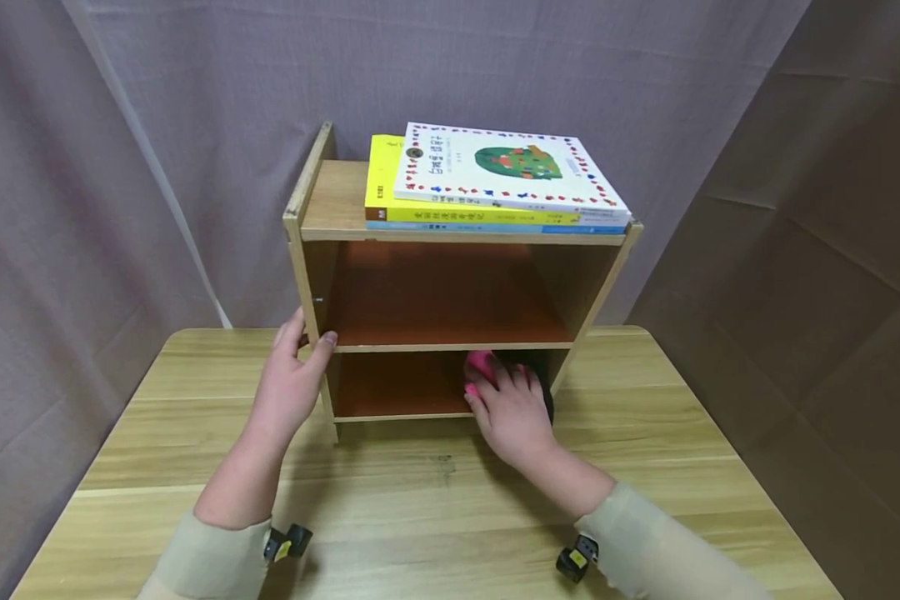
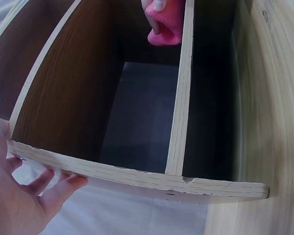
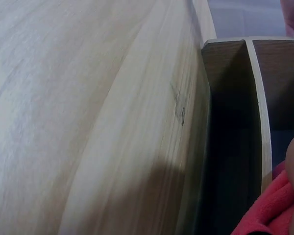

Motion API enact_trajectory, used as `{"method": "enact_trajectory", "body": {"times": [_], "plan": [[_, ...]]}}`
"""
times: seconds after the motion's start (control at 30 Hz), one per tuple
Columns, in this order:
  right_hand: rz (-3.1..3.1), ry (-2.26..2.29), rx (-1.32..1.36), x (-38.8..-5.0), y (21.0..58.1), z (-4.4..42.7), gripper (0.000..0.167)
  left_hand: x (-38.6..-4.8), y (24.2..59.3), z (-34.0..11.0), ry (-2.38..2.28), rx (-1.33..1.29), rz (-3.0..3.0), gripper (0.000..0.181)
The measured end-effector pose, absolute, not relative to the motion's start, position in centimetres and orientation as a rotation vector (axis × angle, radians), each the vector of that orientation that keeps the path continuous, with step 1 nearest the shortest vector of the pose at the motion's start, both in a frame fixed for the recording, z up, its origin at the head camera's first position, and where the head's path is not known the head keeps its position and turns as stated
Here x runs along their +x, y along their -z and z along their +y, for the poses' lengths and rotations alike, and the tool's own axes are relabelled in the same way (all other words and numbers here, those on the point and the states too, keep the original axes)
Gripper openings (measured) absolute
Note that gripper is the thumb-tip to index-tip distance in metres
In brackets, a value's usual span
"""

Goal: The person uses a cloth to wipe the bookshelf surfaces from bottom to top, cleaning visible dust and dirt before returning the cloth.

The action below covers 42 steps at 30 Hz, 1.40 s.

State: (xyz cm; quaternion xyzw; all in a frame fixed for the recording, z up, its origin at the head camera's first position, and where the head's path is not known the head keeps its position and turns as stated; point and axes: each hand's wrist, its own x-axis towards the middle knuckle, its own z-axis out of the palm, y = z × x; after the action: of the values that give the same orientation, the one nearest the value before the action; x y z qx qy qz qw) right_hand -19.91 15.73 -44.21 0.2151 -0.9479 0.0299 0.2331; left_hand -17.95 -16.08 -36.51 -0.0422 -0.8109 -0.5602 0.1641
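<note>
A small wooden shelf [image 1: 450,347] stands on the table, with boards dividing it into compartments. My left hand [image 1: 285,396] grips its left side panel [image 2: 103,169], thumb at the front edge and fingers on the outer face. Inside the lower compartment, at its right end, my right hand [image 1: 513,417] holds a pink cloth [image 1: 482,363]. The bunched cloth [image 2: 169,24] shows under the fingertips in the left wrist view. In the right wrist view the cloth [image 3: 272,205] appears at the bottom right corner, with most of the hand out of frame.
Several books lie stacked on the shelf's top, a white one [image 1: 510,167] above a yellow one [image 1: 382,175] and a blue one [image 1: 495,227]. The wooden table [image 1: 412,517] extends in front and to both sides. Grey curtains [image 1: 232,100] hang behind.
</note>
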Motion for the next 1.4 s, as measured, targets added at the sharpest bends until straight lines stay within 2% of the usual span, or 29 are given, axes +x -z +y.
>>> {"method": "enact_trajectory", "body": {"times": [0.7,1.1,1.4], "plan": [[-2.678,-0.258,0.532,-20.1,43.8,15.0,0.041,-18.0,36.7,-16.1,1.565,-0.123,-2.304,0.054],[-2.489,-0.097,0.731,-19.8,42.6,14.7,0.036,-18.0,36.5,-16.2,1.573,-0.124,-2.308,0.053],[-2.551,-0.232,0.737,-19.5,43.2,14.1,0.043,-18.0,36.6,-16.1,1.568,-0.123,-2.318,0.054]]}}
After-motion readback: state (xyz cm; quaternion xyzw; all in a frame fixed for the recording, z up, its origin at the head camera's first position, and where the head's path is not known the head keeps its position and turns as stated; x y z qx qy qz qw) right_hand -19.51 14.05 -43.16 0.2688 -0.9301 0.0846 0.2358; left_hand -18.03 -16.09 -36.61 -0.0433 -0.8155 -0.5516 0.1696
